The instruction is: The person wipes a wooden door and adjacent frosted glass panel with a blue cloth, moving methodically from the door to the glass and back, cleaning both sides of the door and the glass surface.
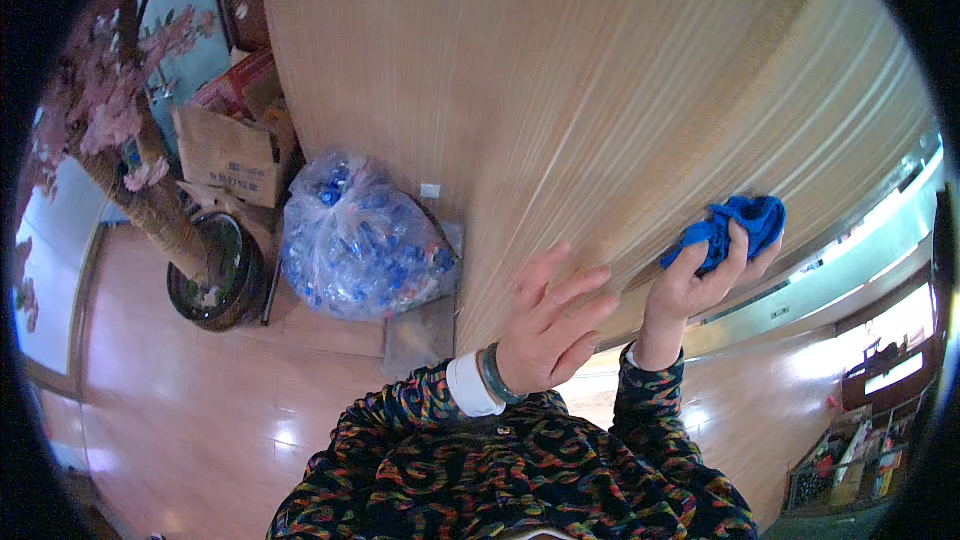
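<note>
A crumpled blue cloth (742, 230) is gripped in my right hand (695, 285), bunched between thumb and fingers. It is held up against or very near a tall wood-grain wall panel (560, 90); whether it touches the surface I cannot tell. My left hand (550, 325), with a dark bangle (494, 376) and a white cuff at the wrist, is raised beside the panel to the left of the cloth. Its fingers are spread and nothing is in them. Both sleeves are dark with a multicoloured pattern.
A clear plastic bag (365, 250) full of blue-and-clear items, apparently bottles, stands against the panel's base. Left of it are cardboard boxes (235, 155) and a dark pot (220, 280) with a pink-blossomed tree. A crate of assorted goods (850, 460) sits at the lower right.
</note>
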`<state>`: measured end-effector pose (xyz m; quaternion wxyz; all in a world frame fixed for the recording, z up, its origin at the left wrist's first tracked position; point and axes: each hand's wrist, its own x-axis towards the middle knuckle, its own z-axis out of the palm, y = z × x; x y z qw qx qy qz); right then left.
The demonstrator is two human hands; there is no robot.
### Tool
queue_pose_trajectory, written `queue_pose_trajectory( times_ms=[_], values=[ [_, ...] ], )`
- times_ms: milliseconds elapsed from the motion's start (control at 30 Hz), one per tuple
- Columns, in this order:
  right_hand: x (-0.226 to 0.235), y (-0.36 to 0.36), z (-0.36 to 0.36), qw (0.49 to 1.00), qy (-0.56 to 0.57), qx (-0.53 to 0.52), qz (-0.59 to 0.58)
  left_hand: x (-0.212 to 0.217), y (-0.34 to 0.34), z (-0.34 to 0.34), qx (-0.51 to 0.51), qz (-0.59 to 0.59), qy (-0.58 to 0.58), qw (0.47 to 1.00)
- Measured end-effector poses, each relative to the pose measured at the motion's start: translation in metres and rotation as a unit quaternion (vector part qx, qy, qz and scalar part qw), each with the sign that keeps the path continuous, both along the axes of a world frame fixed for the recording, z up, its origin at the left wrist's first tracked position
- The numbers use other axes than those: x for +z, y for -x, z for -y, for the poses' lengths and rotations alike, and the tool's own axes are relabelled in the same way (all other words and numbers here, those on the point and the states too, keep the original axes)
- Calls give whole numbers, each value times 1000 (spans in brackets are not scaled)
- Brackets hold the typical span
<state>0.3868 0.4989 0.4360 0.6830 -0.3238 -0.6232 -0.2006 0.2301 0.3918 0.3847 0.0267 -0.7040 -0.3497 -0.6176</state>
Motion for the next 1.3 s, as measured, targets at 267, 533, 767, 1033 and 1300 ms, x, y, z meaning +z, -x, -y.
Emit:
queue_pose_trajectory(
  times_ms=[267,533,767,1033,1300],
  values=[
    [-125,56,34,1000,17,-5,5,-80,17,33,-76,3,87,993],
    [-135,74,77,996,48,-79,7,-109,39,100,-81,-50,197,976],
    [-136,57,69,999,29,-34,8,-130,37,100,-110,-122,251,954],
    [-127,38,57,992,-93,-82,23,-153,29,104,-81,-124,192,970],
    [-99,28,98,990,-113,-87,-7,-145,34,124,-111,-214,264,934]
  ],
)
